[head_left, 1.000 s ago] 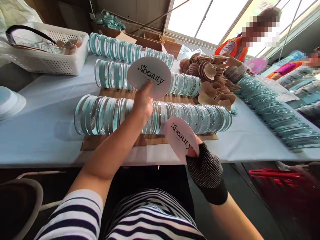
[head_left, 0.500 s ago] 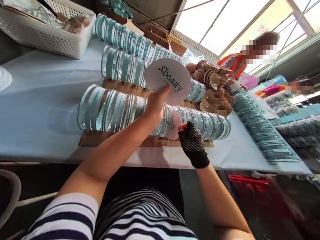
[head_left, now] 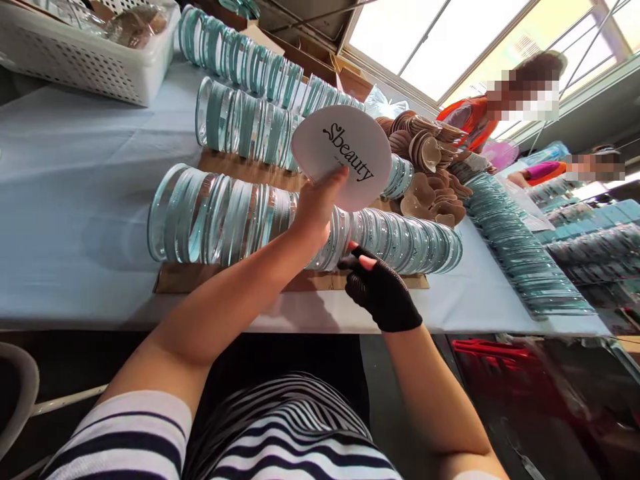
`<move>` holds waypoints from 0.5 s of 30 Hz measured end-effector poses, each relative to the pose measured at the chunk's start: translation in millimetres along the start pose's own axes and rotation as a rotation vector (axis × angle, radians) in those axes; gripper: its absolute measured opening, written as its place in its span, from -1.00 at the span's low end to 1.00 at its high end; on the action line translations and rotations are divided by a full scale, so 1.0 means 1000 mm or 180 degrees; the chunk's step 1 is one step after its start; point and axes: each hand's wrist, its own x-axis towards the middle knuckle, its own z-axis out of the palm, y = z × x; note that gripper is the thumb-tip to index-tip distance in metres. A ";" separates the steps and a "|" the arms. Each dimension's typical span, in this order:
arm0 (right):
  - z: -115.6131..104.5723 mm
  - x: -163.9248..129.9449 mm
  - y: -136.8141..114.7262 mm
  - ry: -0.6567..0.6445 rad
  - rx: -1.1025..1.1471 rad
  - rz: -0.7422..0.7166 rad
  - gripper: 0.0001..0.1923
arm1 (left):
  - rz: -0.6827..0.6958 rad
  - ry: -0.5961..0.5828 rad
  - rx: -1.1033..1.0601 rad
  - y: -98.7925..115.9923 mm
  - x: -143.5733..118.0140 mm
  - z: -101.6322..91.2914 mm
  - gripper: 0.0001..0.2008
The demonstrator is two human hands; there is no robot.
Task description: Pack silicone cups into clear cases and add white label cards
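Observation:
My left hand (head_left: 317, 207) is closed on a rounded white card (head_left: 345, 150) printed with "beauty" in black; whether it is one card or a stack I cannot tell. The card is raised above the front row of clear round containers (head_left: 225, 220), which stand on edge, pressed together, on brown cardboard (head_left: 185, 279). In a black fingerless glove, my right hand (head_left: 383, 283) is at the near side of this row. Its index finger and thumb are apart at the containers, the other fingers are curled, and no card shows in it.
Behind lie more rows of clear containers (head_left: 245, 127). Brown shell-shaped pieces (head_left: 425, 153) are heaped at the back right, beside a long container row (head_left: 520, 247). A white perforated basket (head_left: 115, 70) stands at the back left. A person in an orange vest (head_left: 467, 123) is across the table.
My right hand has let go of a printed card that was at the front row and has turned, its index finger now extended. My left hand still holds its card, shifted slightly right.

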 end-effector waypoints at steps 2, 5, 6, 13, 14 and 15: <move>0.005 0.003 -0.002 -0.0099 0.0770 -0.0047 -0.44 | 0.0028 -0.0008 0.0057 0.000 -0.001 -0.001 -0.45; 0.009 0.007 0.001 -0.0314 0.0800 0.0142 -0.58 | 0.0086 -0.0038 0.0113 -0.001 -0.001 -0.002 -0.47; 0.007 0.008 0.002 -0.0399 0.0765 0.0291 -0.64 | 0.0096 -0.0053 0.0122 -0.001 -0.001 -0.002 -0.48; 0.004 0.008 -0.003 -0.0361 0.1835 0.0368 -0.65 | 0.0147 -0.0030 0.0206 -0.005 -0.002 -0.002 -0.48; 0.005 0.006 -0.004 -0.0457 0.1634 0.0305 -0.62 | 0.0160 -0.0027 0.0218 -0.005 -0.003 -0.002 -0.47; 0.005 0.003 -0.004 -0.0578 0.1316 0.0261 -0.59 | 0.0176 -0.0025 0.0225 -0.006 -0.003 -0.002 -0.47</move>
